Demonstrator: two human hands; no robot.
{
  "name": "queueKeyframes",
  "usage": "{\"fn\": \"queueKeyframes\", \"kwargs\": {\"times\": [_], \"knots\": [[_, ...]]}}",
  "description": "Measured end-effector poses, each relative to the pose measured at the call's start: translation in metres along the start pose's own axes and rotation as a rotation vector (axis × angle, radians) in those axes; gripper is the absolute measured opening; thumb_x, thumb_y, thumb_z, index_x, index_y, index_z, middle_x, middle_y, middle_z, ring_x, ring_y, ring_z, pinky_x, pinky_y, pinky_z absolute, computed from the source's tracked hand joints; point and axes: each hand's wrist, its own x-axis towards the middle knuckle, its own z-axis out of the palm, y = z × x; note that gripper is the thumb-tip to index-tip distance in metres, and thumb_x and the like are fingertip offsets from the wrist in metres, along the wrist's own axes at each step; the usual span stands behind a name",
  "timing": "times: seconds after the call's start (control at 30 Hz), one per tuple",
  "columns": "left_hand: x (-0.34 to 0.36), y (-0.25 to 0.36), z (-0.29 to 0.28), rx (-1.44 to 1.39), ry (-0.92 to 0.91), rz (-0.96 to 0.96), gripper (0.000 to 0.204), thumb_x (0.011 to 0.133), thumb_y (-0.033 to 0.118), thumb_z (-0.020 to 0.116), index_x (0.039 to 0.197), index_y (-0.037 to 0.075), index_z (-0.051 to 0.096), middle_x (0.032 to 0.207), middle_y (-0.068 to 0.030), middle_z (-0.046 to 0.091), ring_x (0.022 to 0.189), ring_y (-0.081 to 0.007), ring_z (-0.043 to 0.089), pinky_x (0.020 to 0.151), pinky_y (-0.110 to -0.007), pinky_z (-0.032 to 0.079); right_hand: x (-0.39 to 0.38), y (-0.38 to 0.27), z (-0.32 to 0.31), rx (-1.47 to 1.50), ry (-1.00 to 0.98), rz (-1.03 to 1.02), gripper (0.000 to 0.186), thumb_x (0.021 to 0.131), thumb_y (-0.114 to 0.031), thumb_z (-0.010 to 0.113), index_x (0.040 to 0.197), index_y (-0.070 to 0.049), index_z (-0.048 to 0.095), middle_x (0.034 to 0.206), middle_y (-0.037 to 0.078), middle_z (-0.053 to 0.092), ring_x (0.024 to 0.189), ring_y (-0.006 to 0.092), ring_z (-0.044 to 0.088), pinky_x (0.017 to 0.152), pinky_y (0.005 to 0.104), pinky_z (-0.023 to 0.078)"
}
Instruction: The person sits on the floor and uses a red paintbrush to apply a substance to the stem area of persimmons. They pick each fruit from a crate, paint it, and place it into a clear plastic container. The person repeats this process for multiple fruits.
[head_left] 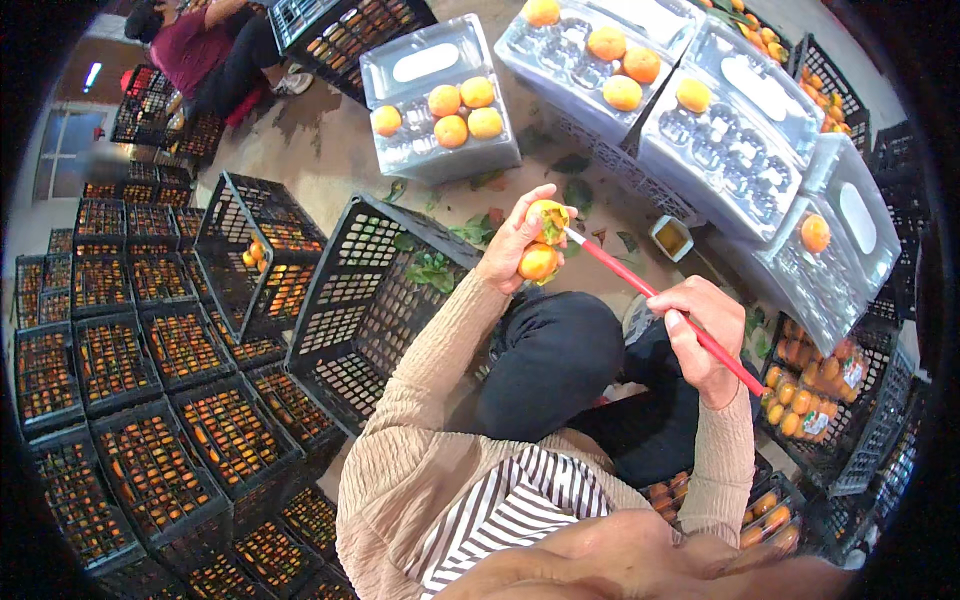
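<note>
My left hand (506, 246) is closed around two orange persimmons, one above the other. The upper persimmon (549, 212) has its green leafy cap turned toward my right side; the lower persimmon (538, 263) rests against my fingers. A slim red paintbrush (622, 270) with a pale tip is gripped in my right hand (704, 325), and its tip reaches the cap of the upper persimmon. Between my hands and the boxes stands a small open container (672, 238) with amber-brown contents.
Ahead, a plastic-lined box (450, 160) and more lined boxes (715, 140) hold a few persimmons in clear moulded trays. A tilted black crate (345, 330) with leaves stands at my left, beside many stacked full crates (150, 460). Packed persimmons (800, 405) lie at right. Another person (215, 60) sits far left.
</note>
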Motion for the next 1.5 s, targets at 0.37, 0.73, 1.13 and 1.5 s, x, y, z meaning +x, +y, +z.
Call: {"fn": "queueKeyframes", "kwargs": {"times": [0.37, 0.73, 1.13, 1.5], "knots": [[0.029, -0.004, 0.035, 0.122, 0.014, -0.069, 0.051, 0.093, 0.036, 0.051, 0.135, 0.015, 0.032, 0.115, -0.0127, 0.052, 0.078, -0.0173, 0.057, 0.063, -0.033, 0.054, -0.017, 0.01, -0.03, 0.057, 0.128, -0.022, 0.011, 0.073, -0.001, 0.052, 0.076, 0.002, 0.063, 0.064, 0.01, 0.057, 0.056, 0.0213, 0.054, 0.052, 0.031, 0.042], [0.057, -0.008, 0.067, -0.326, 0.007, -0.413, 0.044, 0.088, 0.028, 0.046, 0.121, 0.001, 0.047, 0.11, -0.018, 0.058, 0.084, -0.0268, 0.059, 0.076, -0.038, 0.052, -0.034, 0.029, -0.029, -0.046, 0.208, 0.079, 0.028, 0.075, -0.009, 0.071, 0.102, -0.004, 0.063, 0.094, 0.011, 0.064, 0.082, 0.0239, 0.064, 0.07, 0.0302, 0.051], [0.029, -0.012, 0.131, -0.266, -0.016, -0.408, 0.048, 0.097, 0.042, 0.033, 0.127, 0.006, 0.045, 0.123, -0.0104, 0.054, 0.113, -0.0245, 0.053, 0.097, -0.04, 0.042, -0.006, 0.043, 0.009, -0.281, 0.048, -0.124, 0.056, 0.067, -0.026, 0.077, 0.112, -0.006, 0.05, 0.128, 0.018, 0.046, 0.121, 0.0447, 0.039, 0.105, 0.0486, 0.03], [0.018, 0.023, 0.105, -0.219, -0.062, -0.235, 0.058, 0.097, 0.048, 0.027, 0.136, 0.006, 0.035, 0.132, -0.0136, 0.047, 0.116, -0.0254, 0.049, 0.097, -0.043, 0.041, 0.045, 0.021, -0.026, -0.575, -0.046, -0.369, 0.051, 0.059, -0.012, 0.078, 0.102, -0.003, 0.052, 0.109, 0.017, 0.053, 0.113, 0.0427, 0.047, 0.095, 0.0477, 0.041]]}}
